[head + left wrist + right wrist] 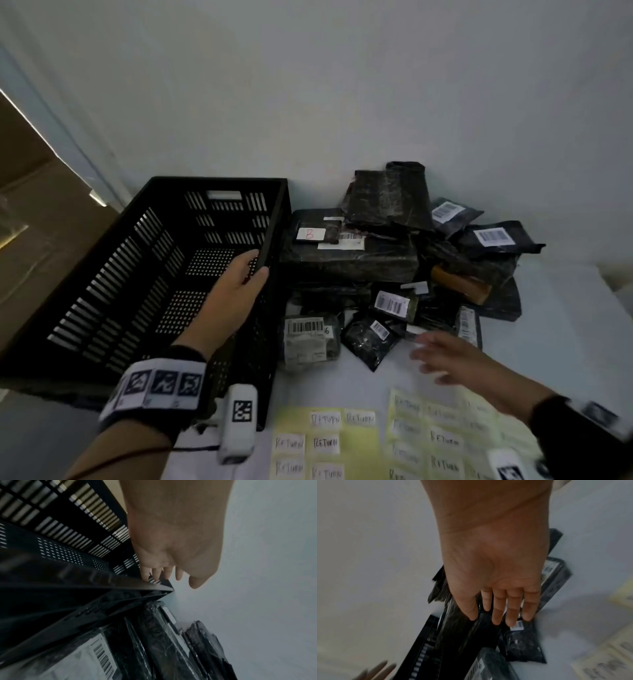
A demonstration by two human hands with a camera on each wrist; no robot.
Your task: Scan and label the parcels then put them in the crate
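A black slatted crate (102,291) stands empty on the left of the white table. My left hand (258,263) straddles its right rim (120,582), fingers inside, thumb outside, all fairly straight. To the crate's right lies a pile of black parcels (387,205) with barcode labels; one bears a "B" label (310,234). My right hand (431,353), blurred, hovers with fingers spread and nothing in it over the pile's front edge. Its fingertips (496,620) are just above a small black parcel (522,646). Beside that lies a grey parcel (308,337).
Yellow sheets of white "RETURN" labels (325,442) lie at the table's front, with a second sheet (445,438) partly under my right forearm. A white wall stands close behind the pile. The table's left edge runs under the crate, with brown floor beyond.
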